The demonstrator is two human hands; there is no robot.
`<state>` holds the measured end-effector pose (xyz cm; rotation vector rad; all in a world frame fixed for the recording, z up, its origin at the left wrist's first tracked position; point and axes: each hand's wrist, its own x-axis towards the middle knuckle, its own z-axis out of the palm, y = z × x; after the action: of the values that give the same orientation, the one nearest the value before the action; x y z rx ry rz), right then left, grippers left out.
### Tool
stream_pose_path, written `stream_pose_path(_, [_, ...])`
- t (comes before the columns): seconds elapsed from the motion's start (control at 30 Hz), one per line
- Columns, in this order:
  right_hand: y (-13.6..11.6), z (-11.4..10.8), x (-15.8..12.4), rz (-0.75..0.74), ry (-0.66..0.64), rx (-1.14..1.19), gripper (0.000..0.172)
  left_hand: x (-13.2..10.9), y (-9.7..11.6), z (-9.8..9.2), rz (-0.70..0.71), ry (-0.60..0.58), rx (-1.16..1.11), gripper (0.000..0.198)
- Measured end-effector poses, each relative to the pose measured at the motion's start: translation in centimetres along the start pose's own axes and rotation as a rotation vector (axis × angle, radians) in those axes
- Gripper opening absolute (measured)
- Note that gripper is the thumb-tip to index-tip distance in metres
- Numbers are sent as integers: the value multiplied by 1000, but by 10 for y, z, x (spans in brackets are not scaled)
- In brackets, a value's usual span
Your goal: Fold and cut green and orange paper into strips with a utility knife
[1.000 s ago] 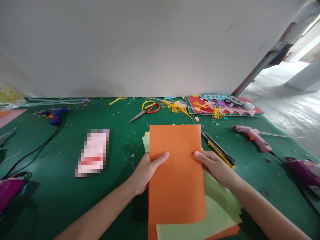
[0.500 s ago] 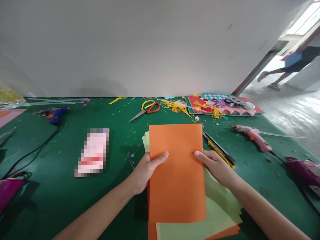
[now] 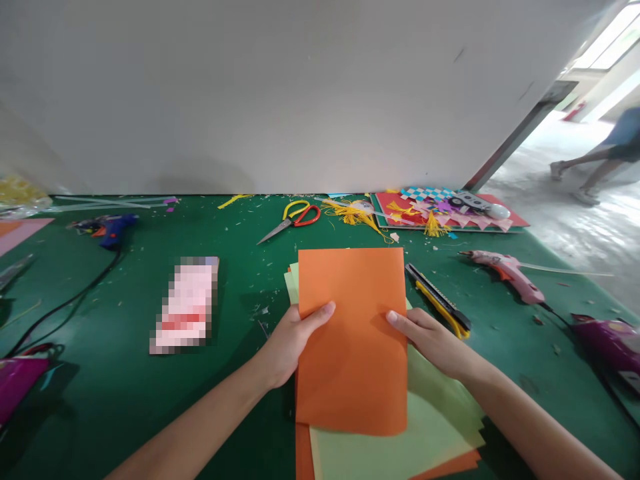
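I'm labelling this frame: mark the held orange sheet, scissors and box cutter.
Held orange sheet (image 3: 355, 350): head view, front face's middle.
Scissors (image 3: 291, 222): head view, around the pivot.
Box cutter (image 3: 438, 305): head view, yellow body.

On the green table (image 3: 125, 393) before me I saw scissors (image 3: 287, 223) with one yellow and one red handle, near yellow tassels (image 3: 353, 213). To my left lay a blue glue gun (image 3: 116, 232) and a pixelated pink item (image 3: 187, 303); to my right, a yellow-and-black utility knife (image 3: 440, 301) and a pink glue gun (image 3: 510, 272). Beyond the grey wall (image 3: 280, 93), a blurred person (image 3: 625, 137) crossed the pale floor (image 3: 525, 173).
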<state>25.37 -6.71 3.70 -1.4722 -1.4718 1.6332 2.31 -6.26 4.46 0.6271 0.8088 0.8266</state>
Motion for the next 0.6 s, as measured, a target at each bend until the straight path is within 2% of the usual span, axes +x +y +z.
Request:
stream_pose_path(0.17, [-4, 2, 1, 5, -73, 122, 47, 0, 0, 1, -10, -12, -5, 37])
stream_pose_path(0.37, [0, 0, 0, 8, 25, 50, 50, 0, 1, 0, -2, 23, -6, 33])
stream_pose_path(0.53, [2, -1, 0, -29, -46, 40, 51, -1, 4, 2, -12, 22, -29, 36])
stream_pose_path(0.6, [4, -2, 1, -43, -10, 16, 50, -1, 5, 2, -13, 37, -31, 36])
